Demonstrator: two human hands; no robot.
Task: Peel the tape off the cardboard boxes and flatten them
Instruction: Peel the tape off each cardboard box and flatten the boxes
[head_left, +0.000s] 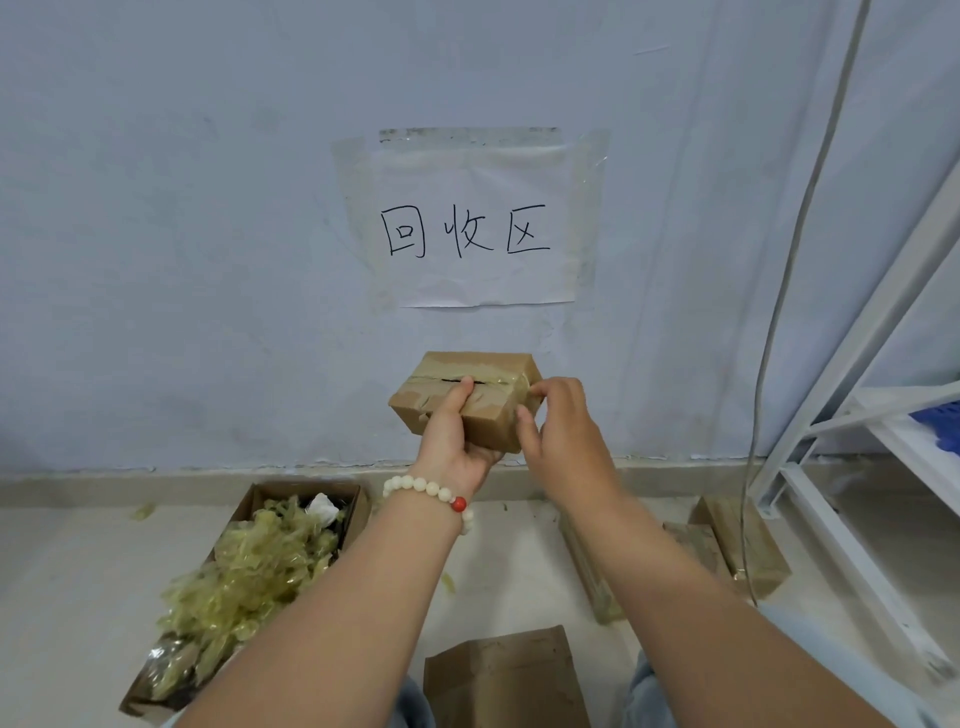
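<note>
Flooring (62, 571) of pale, scuffed tile meets a beige skirting strip (156, 480) under a bluish-white wall (156, 260). A paper sign (472, 228) with three handwritten characters is fixed to the wall with clear strips. At the right stands a white metal rack (883, 395), and a grey cable (795, 260) hangs down beside it.

On the floor to the left, an open carton (353, 499) brims with crumpled yellowish tape scraps (249, 571). Flattened boxes (737, 545) lie near the rack's foot, and a flat cardboard sheet (504, 680) lies nearest the person.

A small cardboard box (488, 431) is held up in front of the wall. The left hand (452, 441), with a bead bracelet (436, 493) at its wrist, grips the box from below, thumb on the top seam. The right hand (566, 431) pinches the tape (498, 382) at the box's right end.
</note>
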